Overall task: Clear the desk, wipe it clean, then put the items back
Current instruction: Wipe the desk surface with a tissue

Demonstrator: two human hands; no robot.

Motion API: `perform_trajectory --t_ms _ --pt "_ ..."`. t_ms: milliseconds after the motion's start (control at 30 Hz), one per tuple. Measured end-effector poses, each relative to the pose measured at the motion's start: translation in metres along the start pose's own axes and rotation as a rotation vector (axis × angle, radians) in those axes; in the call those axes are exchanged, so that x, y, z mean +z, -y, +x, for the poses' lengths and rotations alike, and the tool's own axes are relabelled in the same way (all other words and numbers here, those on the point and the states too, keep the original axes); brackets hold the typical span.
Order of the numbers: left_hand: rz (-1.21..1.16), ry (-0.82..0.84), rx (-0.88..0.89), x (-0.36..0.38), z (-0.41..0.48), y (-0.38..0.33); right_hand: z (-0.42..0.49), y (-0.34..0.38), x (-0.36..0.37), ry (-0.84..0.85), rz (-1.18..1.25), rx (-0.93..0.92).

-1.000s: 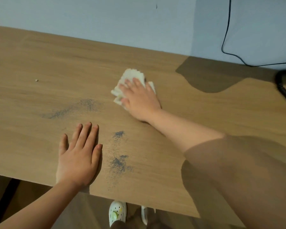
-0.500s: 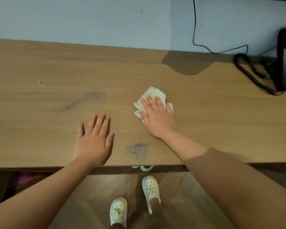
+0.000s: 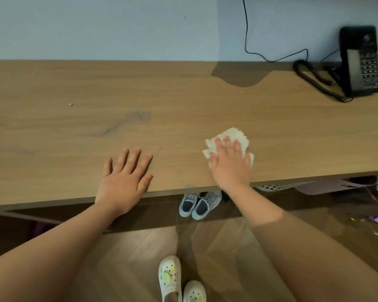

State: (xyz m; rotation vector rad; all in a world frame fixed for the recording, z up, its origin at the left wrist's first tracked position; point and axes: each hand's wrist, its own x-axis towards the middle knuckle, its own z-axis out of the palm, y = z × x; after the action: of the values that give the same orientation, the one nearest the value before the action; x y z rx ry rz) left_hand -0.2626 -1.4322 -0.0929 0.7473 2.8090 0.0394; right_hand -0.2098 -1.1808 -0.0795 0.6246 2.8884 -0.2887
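Tissue (image 3: 238, 136) slid nearer desk (image 3: 183, 94) edge, under flat right grip (image 3: 230, 166)

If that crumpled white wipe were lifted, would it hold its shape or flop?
Probably flop: the white wipe lies crumpled in soft folds under the right hand. Likely very light, since it looks thin. Pushed flat on the desk, it should slide rather than roll.

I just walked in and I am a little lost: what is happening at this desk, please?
A person is wiping the wooden desk. The right hand presses a white cloth flat on it near the front edge, while the left hand lies flat on the desk, holding nothing. A grey smudge farther back on the left is not yet wiped. A black telephone stands at the back right.
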Motion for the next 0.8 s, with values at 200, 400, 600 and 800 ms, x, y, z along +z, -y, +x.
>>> perform_trajectory --t_ms 200,400,600,800 --pt "-0.015 -0.042 -0.017 0.001 0.001 0.0 -0.025 0.039 0.011 0.081 -0.089 -0.508" --pt "-0.016 -0.066 -0.01 0.003 0.0 0.001 0.006 -0.022 0.002 0.006 0.012 0.01" --pt "-0.119 -0.045 -0.042 -0.003 0.004 -0.001 -0.035 0.071 0.019 -0.006 0.006 -0.259" --pt "-0.244 -0.228 -0.056 -0.027 0.009 0.053 -0.007 0.075 0.021 -0.08 -0.073 -0.287"
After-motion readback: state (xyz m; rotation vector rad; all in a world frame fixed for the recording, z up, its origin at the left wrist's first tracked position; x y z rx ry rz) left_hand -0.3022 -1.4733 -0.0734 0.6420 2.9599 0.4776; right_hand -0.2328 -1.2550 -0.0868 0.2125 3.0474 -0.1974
